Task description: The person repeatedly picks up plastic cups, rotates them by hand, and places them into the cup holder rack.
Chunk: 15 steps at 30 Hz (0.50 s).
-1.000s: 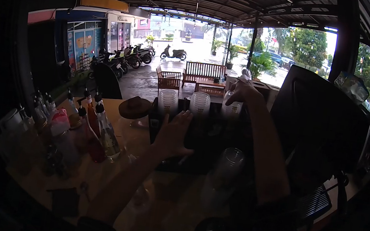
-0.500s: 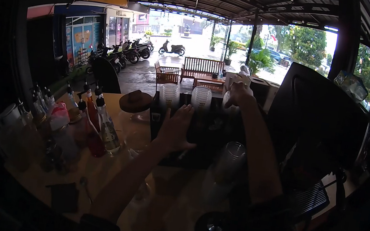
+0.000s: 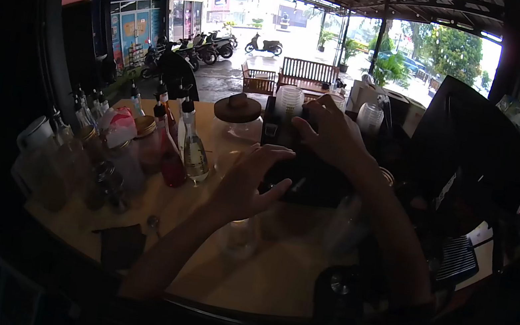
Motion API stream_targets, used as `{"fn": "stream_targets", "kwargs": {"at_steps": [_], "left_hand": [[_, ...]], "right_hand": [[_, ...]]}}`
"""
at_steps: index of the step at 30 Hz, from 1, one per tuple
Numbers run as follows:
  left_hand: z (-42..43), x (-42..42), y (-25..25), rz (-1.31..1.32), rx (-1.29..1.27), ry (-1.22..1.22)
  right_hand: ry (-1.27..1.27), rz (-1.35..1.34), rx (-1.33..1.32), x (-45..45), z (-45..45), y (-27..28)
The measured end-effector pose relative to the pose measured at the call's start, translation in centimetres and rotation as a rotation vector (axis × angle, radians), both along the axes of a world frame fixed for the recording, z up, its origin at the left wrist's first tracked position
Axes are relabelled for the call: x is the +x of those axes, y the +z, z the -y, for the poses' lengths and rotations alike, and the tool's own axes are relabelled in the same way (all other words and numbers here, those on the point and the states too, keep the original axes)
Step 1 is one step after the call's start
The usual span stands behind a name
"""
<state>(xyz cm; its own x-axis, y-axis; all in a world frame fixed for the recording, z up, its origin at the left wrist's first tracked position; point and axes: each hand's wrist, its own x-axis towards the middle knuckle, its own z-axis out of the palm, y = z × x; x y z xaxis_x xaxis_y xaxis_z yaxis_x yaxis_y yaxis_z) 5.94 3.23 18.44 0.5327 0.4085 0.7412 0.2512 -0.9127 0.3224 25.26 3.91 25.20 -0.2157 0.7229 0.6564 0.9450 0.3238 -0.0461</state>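
Observation:
My left hand [image 3: 248, 184] is held above the wooden counter [image 3: 255, 283], palm facing right, with thumb and fingers apart and nothing seen between them. Farther forward, my right hand [image 3: 333, 133] reaches over a black box [image 3: 317, 188] with its thumb apart from its curved fingers. One stack of clear cups [image 3: 289, 101] stands left of my right hand and another stack [image 3: 370, 118] stands right of it. The spot behind the right hand is hidden. Below the right forearm, more clear cups [image 3: 346, 226] show dimly.
Pump bottles [image 3: 194, 153] and jars [image 3: 145, 142] crowd the left side. A glass jar with a round brown lid [image 3: 239, 109] stands near the box. A dark screen [image 3: 475, 161] rises at right. A dark cloth [image 3: 120, 244] and a spoon [image 3: 154, 222] lie at front left.
The view has shifted. My right hand has moved left, away from the right-hand cup stack, to the middle. My left hand has drawn back from in front of the cups and is lower.

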Motion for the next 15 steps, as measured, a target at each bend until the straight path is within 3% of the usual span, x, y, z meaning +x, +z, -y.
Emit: {"fn": "stream_targets", "kwargs": {"at_steps": [3,5,9,11,15], "left_hand": [[0.0,-4.4,-3.9,0.139,-0.195,-0.012],[-1.2,-6.5,-7.7,0.208,-0.345,-0.056],[-2.1,-9.2,-12.2,0.277,-0.673,-0.087],[-2.9,-9.9,-14.1,0.275,-0.690,-0.100],[-3.0,-9.6,-16.8,0.388,-0.748,-0.112]], "right_hand": [[0.198,-0.315,-0.028,-4.3,4.4,-4.4],[0.266,-0.510,-0.202,-6.0,6.4,-7.6],[0.240,-0.661,-0.350,-7.6,7.1,-16.8],[0.220,-0.811,-0.543,-8.7,7.5,-19.9],[0.230,-0.789,-0.319,-12.1,6.2,-23.9]]}}
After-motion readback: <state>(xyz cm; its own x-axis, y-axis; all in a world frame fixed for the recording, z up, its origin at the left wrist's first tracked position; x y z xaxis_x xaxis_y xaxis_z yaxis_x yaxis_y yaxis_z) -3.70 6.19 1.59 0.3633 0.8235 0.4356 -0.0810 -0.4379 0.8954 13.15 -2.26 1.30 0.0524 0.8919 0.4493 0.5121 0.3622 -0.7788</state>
